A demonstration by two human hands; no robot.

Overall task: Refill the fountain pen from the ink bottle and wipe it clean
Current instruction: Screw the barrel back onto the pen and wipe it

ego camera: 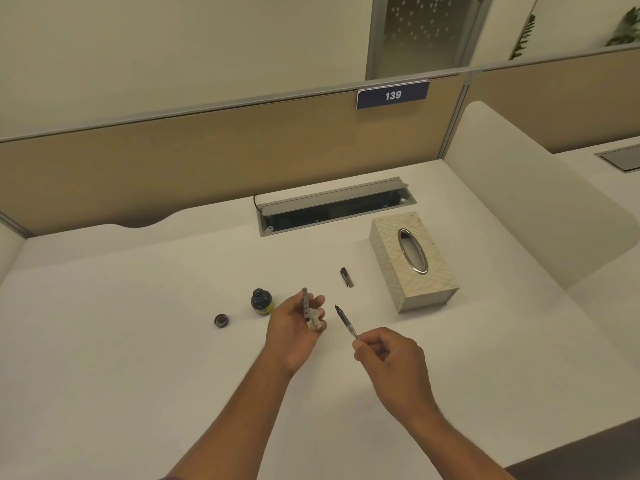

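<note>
1. So, the ink bottle (262, 302) is already uncapped on the white desk (138, 306), with its lid (221, 320) set down just to its left, apart from it.
2. A slim syringe-like filler (306, 301) is gripped in the left hand (294, 329), fingers curled around it, with something pale bunched in the palm below it — possibly a bit of tissue, too small to be sure.
3. The pen section (346, 322) is pinched at its back end by the right hand (388, 355), nib pointed up and away toward the far side of the desk. It is held above the desk, just right of the filler and not touching it.
4. The pen cap (347, 277) is lying by itself nearer the tissue box (412, 261), well clear of both hands.
5. Judging by all that, the refill step seems to be in hand — either ink is about to be drawn from the bottle or it's about to be fed into the pen. Whether the filler is loaded can't be made out.
6. For the next move, filler tip and pen have to be lined up carefully and kept steady so nothing gets dripped on the desk.
7. Wiping isn't done yet, and no tissue is seen sticking out of the box slot.
</note>
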